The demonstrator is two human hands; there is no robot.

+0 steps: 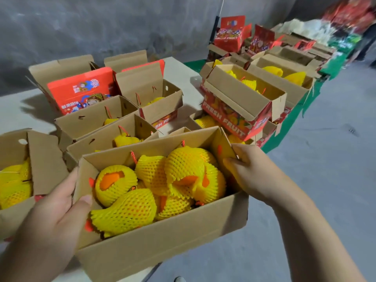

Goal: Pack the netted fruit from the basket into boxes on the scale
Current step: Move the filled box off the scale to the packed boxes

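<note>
An open cardboard box (pixel 173 239) fills the near centre of the head view, held between both hands above the table's front edge. Several oranges in yellow foam netting (pixel 160 186) lie packed inside it. My left hand (pixel 53 212) grips the box's left end wall, thumb hooked over the rim inside. My right hand (pixel 250 169) grips the right end wall, thumb inside against the flap. No scale or basket is in view.
Several more open boxes with netted fruit stand on the white table (pixel 12 106) behind and to the left (pixel 18 180). A red FRESH FRUIT box (pixel 240 110) is stacked at the right. More boxes line a green-covered table (pixel 335 64). Grey floor lies on the right.
</note>
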